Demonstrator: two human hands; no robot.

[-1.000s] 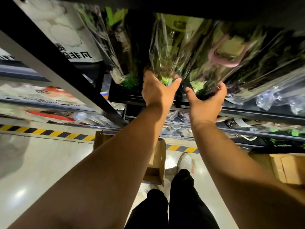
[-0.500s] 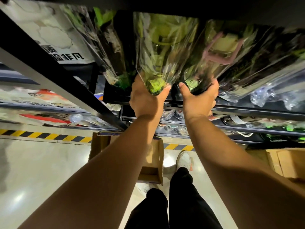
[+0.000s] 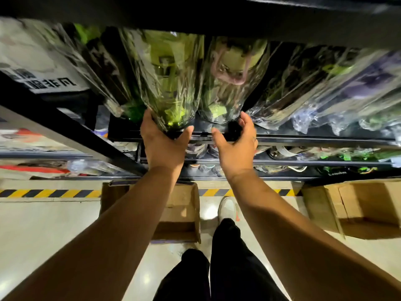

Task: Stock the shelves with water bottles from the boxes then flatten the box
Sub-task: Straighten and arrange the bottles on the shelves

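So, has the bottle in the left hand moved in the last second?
Yes. The bottle has dropped toward the shelf's front rail; its base now reaches the rail, where before it sat above it, level with the neighbouring bottle.

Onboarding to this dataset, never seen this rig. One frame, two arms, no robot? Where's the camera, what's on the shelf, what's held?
There is no machine here: these are a person's two bare arms. The one picture comes from a wide-angle camera worn on the head, looking forward and down. The left hand grips the base of a green bottle in clear plastic wrap at the front edge of the shelf. The right hand curves round the dark base of the second bottle beside it; whether it grips I cannot tell. More wrapped bottles line the shelf. Below, on the floor, an open cardboard box stands by the person's feet.
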